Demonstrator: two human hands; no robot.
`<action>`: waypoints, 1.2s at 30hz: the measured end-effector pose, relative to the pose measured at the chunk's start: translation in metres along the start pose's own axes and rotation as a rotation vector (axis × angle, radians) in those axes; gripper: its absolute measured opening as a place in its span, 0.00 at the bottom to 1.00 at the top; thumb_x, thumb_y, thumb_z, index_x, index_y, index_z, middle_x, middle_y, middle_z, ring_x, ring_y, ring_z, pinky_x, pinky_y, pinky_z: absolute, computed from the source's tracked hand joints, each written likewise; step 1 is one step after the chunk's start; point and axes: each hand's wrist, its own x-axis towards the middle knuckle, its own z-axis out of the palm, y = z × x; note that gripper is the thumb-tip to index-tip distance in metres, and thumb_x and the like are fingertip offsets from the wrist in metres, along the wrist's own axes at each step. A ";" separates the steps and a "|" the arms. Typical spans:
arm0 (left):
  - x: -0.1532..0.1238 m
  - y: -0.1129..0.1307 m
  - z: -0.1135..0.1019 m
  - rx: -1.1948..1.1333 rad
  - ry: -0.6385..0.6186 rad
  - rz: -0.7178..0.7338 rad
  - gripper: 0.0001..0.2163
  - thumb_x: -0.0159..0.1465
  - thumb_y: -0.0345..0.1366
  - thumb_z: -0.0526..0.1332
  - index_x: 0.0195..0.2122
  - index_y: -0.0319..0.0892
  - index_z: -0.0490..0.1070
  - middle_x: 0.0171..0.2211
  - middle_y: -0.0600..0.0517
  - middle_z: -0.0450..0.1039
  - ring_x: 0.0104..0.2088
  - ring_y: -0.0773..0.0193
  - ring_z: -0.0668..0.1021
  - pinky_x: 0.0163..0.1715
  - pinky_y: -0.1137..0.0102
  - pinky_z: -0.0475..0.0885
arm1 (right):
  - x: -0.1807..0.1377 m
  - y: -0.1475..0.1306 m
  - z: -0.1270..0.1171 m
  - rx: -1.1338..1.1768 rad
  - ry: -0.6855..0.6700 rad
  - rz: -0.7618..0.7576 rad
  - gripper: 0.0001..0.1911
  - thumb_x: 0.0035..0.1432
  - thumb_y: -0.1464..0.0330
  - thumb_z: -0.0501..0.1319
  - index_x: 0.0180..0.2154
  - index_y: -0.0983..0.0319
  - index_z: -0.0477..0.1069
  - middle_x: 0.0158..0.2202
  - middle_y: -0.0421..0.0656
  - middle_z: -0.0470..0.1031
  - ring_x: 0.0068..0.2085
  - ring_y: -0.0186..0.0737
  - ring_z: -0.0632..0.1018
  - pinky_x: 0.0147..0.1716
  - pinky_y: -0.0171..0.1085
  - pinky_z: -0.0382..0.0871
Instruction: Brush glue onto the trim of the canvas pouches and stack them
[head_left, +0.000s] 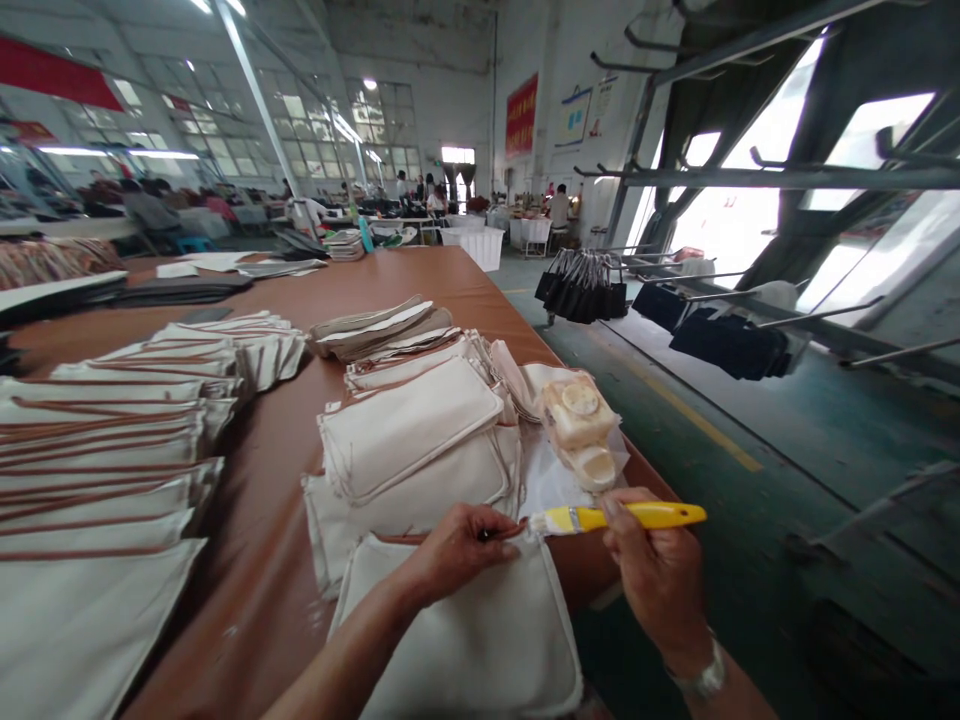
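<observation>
The yellow-handled brush (615,517) was held in the right hand (656,575), thumb and fingers pinched around the handle, its long axis lying nearly level and running left to right, bristles pointing left. The bristle tip was set at the top edge of the nearest cream fabric pouch (472,630), which lay flat on the brown table (270,560) directly below both hands. The left hand (461,550) was pressed onto the same top edge, fingers curled and closed on a small dark part just beside the bristles; what that part was could not be made out. The left hand was thus the nearer to the edge being worked. A wrapped pale container (581,425) lay just beyond the brush. The pouch's lower edge was cut off by the frame, and the bristles' contact with the fabric could not be confirmed.
</observation>
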 end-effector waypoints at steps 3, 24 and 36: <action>-0.007 0.001 0.003 0.089 0.034 0.063 0.12 0.62 0.43 0.66 0.36 0.38 0.81 0.33 0.52 0.73 0.36 0.62 0.74 0.37 0.73 0.65 | 0.000 -0.003 0.004 -0.022 -0.020 -0.037 0.17 0.69 0.56 0.60 0.34 0.62 0.75 0.26 0.41 0.72 0.25 0.39 0.73 0.27 0.36 0.67; -0.065 0.047 0.020 1.263 0.371 0.802 0.07 0.68 0.36 0.60 0.43 0.39 0.71 0.29 0.51 0.72 0.27 0.62 0.72 0.27 0.67 0.65 | 0.015 -0.066 -0.038 -0.020 -0.255 -0.284 0.08 0.73 0.70 0.56 0.38 0.59 0.70 0.33 0.39 0.70 0.33 0.35 0.73 0.34 0.33 0.66; -0.060 0.060 0.004 1.115 0.494 0.820 0.04 0.70 0.32 0.59 0.39 0.40 0.74 0.28 0.52 0.72 0.27 0.66 0.72 0.27 0.71 0.65 | 0.007 -0.055 -0.053 -0.042 0.042 -0.176 0.09 0.71 0.66 0.58 0.36 0.61 0.71 0.30 0.41 0.69 0.27 0.38 0.71 0.26 0.35 0.66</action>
